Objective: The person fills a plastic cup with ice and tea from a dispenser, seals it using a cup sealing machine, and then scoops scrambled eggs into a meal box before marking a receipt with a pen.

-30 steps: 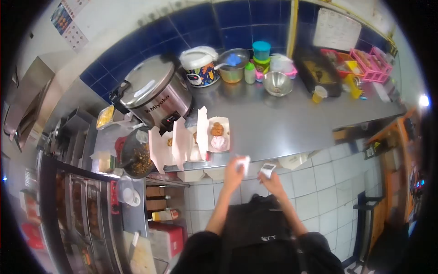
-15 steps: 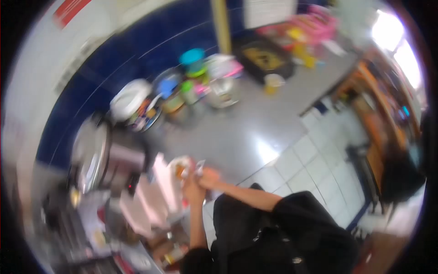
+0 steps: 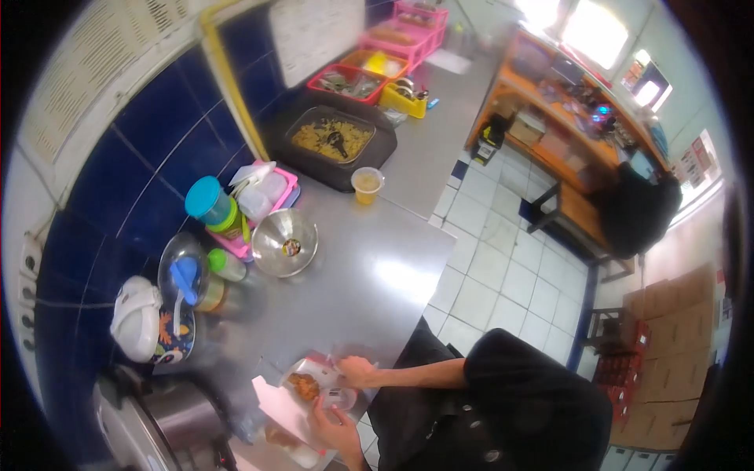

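Observation:
An open paper food box [image 3: 283, 407] lies at the near edge of the steel counter, its pale pink flap raised. Inside it is a piece of browned, fried-looking food [image 3: 303, 385]. My left hand [image 3: 336, 430] is closed on a small clear plastic cup [image 3: 340, 398] at the box's near side. Beside the box's right edge, my right hand [image 3: 357, 371] has its fingers curled; what they hold is hidden. Another box with food [image 3: 287, 439] sits just below, partly covered by the flap.
A large rice cooker [image 3: 169, 416] stands at the lower left. Along the wall are a patterned bowl [image 3: 174, 336], a blue-lidded container [image 3: 208, 200] and a steel bowl [image 3: 285, 242]. Further back are a cup of yellowish liquid [image 3: 367, 185] and a black tray of food [image 3: 330, 141].
The view has swung right and is sharper. My hands appear lower in the picture and slightly further apart, still at the food box. The clear cup now shows by my left hand.

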Available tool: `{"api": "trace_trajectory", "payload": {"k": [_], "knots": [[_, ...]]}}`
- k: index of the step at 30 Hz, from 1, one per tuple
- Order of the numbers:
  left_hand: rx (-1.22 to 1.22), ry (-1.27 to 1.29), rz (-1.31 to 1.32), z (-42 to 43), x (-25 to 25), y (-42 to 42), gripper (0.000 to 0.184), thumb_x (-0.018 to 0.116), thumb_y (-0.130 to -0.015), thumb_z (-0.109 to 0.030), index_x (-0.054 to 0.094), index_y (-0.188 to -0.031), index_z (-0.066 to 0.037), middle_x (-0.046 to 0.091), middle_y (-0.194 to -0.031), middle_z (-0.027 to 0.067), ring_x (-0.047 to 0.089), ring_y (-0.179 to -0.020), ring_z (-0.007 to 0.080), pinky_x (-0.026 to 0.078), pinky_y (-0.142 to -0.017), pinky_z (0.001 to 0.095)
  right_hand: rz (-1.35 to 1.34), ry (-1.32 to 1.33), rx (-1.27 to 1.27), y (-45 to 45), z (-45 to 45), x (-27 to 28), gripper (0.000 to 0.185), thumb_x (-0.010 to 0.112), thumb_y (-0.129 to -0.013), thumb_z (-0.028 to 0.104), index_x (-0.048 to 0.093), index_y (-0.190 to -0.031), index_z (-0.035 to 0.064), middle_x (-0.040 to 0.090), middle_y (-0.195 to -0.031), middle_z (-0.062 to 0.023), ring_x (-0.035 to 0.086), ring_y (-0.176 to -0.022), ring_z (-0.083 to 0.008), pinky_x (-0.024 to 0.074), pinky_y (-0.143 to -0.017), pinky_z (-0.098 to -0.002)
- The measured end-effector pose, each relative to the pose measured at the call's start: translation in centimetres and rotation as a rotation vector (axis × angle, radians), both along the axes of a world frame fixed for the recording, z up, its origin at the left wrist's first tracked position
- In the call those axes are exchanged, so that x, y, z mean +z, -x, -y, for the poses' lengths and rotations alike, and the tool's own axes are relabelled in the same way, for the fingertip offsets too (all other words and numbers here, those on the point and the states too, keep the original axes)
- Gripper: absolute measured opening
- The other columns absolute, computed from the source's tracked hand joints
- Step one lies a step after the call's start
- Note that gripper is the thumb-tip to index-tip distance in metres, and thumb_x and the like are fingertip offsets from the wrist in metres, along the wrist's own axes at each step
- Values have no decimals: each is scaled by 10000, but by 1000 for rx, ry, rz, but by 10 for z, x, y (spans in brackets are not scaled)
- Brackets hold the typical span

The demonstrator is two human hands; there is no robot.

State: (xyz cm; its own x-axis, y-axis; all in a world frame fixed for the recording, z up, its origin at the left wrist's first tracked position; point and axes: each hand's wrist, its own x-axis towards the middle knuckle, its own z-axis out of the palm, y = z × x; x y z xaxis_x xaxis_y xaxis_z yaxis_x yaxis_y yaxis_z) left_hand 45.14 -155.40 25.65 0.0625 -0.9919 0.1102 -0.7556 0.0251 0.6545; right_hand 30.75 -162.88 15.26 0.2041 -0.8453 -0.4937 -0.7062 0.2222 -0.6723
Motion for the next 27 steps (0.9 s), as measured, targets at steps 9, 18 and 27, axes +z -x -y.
{"api": "trace_trajectory", "payload": {"k": [9, 18, 27], "knots": [[-325, 142, -129, 104, 25, 183, 189, 584, -882, -22, 644, -1060, -6, 643, -1045, 143, 594, -977, 309, 493, -820, 393, -17, 88, -417, 268, 17, 21, 423, 705, -772, 221, 611, -1145, 45, 678, -948, -221, 661, -901, -407, 527, -784, -476], [-515, 248, -193, 187, 78, 349, 165, 598, -882, -21, 650, -1038, -22, 665, -1034, 118, 600, -923, 293, 477, -817, 390, -158, 222, -1004, 496, 118, -7, 432, 678, -791, 355, 674, -980, -33, 681, -833, -277, 682, -813, -420, 542, -732, -475], [-426, 208, -143, 197, 81, 326, 206, 612, -876, -34, 656, -1077, -50, 663, -1068, 104, 578, -947, 266, 470, -812, 371, -14, 473, -1385, 666, 266, -41, 482, 728, -817, 459, 691, -798, -22, 666, -652, -142, 656, -555, -224, 529, -521, -378]]}}
